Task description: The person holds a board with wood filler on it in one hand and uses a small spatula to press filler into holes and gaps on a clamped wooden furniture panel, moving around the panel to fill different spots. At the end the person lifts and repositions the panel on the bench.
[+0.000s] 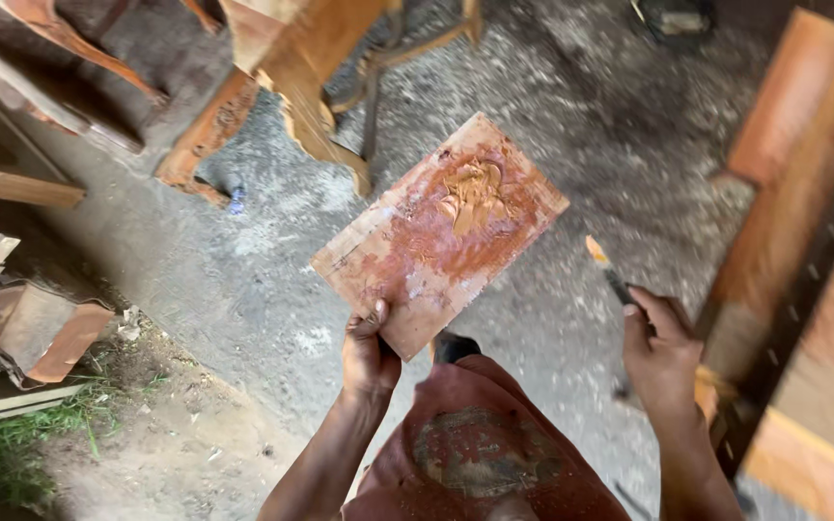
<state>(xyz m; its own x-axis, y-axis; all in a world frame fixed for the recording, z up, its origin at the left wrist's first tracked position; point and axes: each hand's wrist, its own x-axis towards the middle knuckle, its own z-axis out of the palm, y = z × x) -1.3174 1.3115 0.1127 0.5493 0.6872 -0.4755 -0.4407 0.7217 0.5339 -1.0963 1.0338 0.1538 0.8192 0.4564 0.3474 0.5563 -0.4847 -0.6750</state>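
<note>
Two hands work: left hand (369, 355) pinching a paste-smeared board (439, 233), right hand (661, 359) gripping a putty knife (608, 272), above a dusty concrete floor (243, 280).

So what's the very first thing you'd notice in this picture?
Probably the flat reddish board in the middle, held at its corner by the left hand, with a lump of orange-brown paste smeared near its top. To the right, the right hand grips a thin tool with paste on its tip.

I see the left hand (369, 355) gripping a board (436, 236) by its lower corner, a putty lump (473, 196) on it. Right hand (663, 359) holds a putty knife (608, 272), clear of board.
</note>
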